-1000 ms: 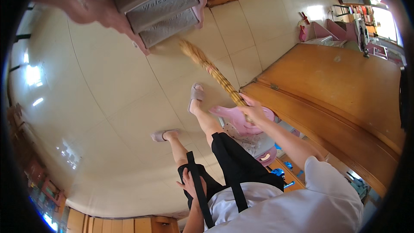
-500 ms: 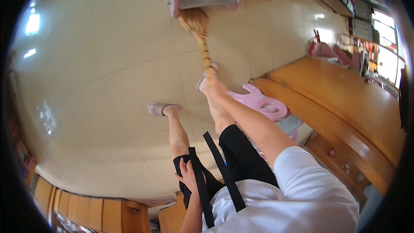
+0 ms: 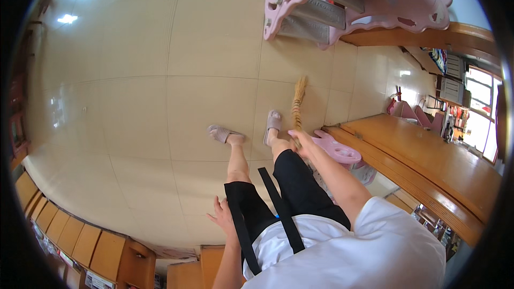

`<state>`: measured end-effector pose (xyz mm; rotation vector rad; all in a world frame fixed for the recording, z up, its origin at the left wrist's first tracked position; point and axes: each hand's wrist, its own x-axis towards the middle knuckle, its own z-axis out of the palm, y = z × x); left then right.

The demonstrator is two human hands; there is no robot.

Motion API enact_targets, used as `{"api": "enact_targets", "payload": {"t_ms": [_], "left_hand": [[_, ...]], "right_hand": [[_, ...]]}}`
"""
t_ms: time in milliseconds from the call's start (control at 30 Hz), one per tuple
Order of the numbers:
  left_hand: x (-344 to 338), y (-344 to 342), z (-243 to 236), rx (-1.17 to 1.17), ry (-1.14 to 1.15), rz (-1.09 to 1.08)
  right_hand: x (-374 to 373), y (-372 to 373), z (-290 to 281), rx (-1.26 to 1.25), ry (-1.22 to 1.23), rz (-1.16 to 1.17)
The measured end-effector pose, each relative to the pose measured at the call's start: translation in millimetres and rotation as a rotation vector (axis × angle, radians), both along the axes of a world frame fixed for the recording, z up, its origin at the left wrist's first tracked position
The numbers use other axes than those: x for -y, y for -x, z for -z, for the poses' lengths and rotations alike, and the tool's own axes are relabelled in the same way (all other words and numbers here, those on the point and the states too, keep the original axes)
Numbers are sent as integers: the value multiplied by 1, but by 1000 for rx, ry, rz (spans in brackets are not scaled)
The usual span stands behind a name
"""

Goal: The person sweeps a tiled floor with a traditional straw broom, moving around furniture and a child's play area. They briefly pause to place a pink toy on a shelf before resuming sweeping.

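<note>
A short straw hand broom [image 3: 297,101] hangs from my right hand [image 3: 303,143], whose fingers wrap round its bound handle. Its bristles point away from me, over the tiled floor [image 3: 214,101] just right of my right slipper [image 3: 273,121]. Whether the bristle tips touch the floor I cannot tell. My left hand [image 3: 223,215] is at my left thigh, fingers spread and with nothing in them. The left slipper [image 3: 220,133] stands a step to the left of the right one.
Ahead to the right stands a pink plastic play slide with grey steps [image 3: 313,18]. A pink moulded piece [image 3: 337,149] is by my right forearm, beside a long wooden cabinet [image 3: 423,139]. Wooden drawers [image 3: 80,238] line the lower left; a window [image 3: 482,112] is far right.
My right hand has drawn the broom back towards me and to the right, away from the slide's foot. My left hand has moved slightly off the thigh, and the view has shifted.
</note>
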<state>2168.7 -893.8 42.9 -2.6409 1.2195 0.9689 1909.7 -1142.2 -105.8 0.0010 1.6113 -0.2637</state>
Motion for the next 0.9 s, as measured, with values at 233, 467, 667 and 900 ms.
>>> {"api": "enact_targets", "payload": {"t_ms": [233, 467, 667, 900], "left_hand": [[-27, 11, 1, -3, -140, -215], [43, -15, -7, 0, -96, -375], [105, -15, 9, 9, -177, -553], [223, 48, 23, -170, -240, -701]], "right_hand": [[40, -292, -13, 157, -45, -21], [126, -271, -47, 290, 21, -408], [216, -200, -97, 102, 87, -572], [311, -270, -9, 71, -52, -524]]}}
